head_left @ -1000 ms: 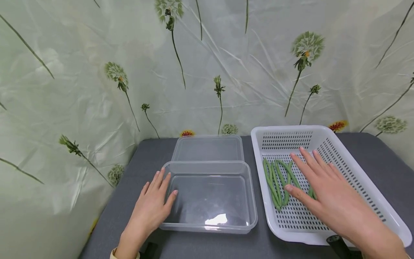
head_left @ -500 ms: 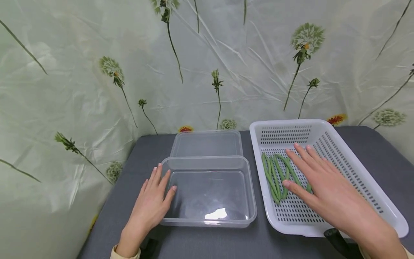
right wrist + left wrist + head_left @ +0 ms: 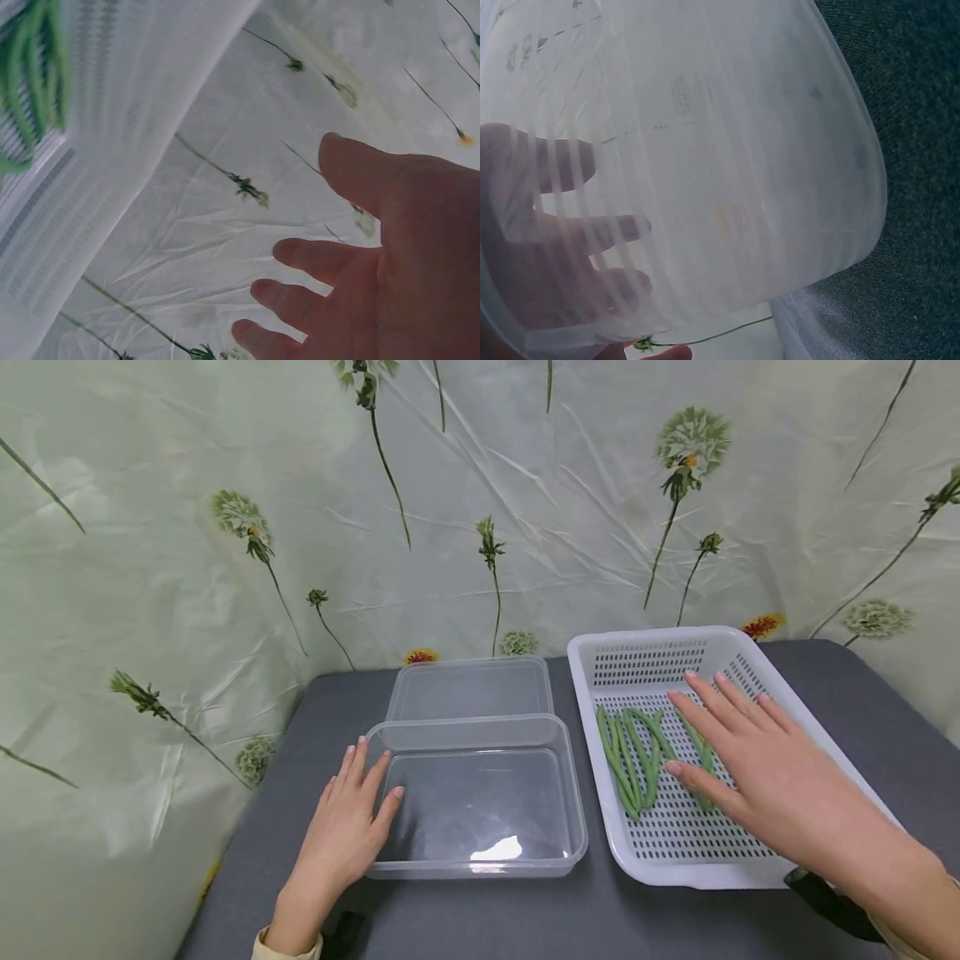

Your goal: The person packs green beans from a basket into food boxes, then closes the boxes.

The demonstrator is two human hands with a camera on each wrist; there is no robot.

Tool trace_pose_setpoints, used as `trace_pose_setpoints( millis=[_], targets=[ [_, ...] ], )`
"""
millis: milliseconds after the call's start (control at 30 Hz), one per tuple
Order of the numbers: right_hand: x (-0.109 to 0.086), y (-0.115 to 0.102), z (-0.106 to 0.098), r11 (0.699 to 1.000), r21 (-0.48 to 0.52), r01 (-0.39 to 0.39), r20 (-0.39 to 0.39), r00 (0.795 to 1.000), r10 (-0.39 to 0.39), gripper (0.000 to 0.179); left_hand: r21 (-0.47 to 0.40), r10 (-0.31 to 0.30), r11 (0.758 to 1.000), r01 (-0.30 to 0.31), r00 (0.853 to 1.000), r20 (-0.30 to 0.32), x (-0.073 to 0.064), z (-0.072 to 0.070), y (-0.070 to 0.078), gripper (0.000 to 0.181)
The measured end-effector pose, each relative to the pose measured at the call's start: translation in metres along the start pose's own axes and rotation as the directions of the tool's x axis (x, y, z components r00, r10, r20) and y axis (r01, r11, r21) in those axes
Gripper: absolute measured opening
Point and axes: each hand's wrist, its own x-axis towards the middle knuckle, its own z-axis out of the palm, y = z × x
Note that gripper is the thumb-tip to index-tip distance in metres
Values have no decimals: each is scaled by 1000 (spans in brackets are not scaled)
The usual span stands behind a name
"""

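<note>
Green beans (image 3: pixel 637 760) lie on the bottom of a white perforated plastic basket (image 3: pixel 596 827) at the right. My right hand (image 3: pixel 780 777) hovers over the basket with fingers spread, holding nothing; it covers part of the basket and possibly some beans. In the right wrist view, the right hand (image 3: pixel 390 255) is apart from the basket wall (image 3: pixel 142 90). To the left, my left hand (image 3: pixel 341 827) lies with straight fingers at the left rim of a clear plastic container (image 3: pixel 480 810). Through its wall (image 3: pixel 705 187), the left wrist view shows fingers (image 3: pixel 566 165).
A flat clear plastic lid (image 3: pixel 471 687) lies behind the container. Both vessels stand on a dark grey cloth-covered table (image 3: pixel 450 918). A flower-printed sheet (image 3: pixel 420 527) hangs behind the table's back edge and along its left side.
The head view has shifted slightly, so the things sit a little higher and further left. My right hand has moved a little right relative to the basket, showing more beans. The left hand stays put.
</note>
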Motion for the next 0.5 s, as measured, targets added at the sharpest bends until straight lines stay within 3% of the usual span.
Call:
trace_pose_setpoints(
  millis=[100, 233, 500],
  targets=[
    [8, 6, -8, 999, -34, 24, 29, 999, -23, 83, 2, -2, 1000, 2, 1000, -1, 0, -2, -2, 58],
    [22, 14, -14, 993, -48, 109, 1, 994, -109, 80, -10, -7, 1000, 7, 1000, 1, 1, -3, -3, 59],
    [47, 30, -8, 953, 30, 303, -131, 946, -296, 75, -33, -10, 999, 10, 1000, 9, 1, 0, -1, 59]
  ],
)
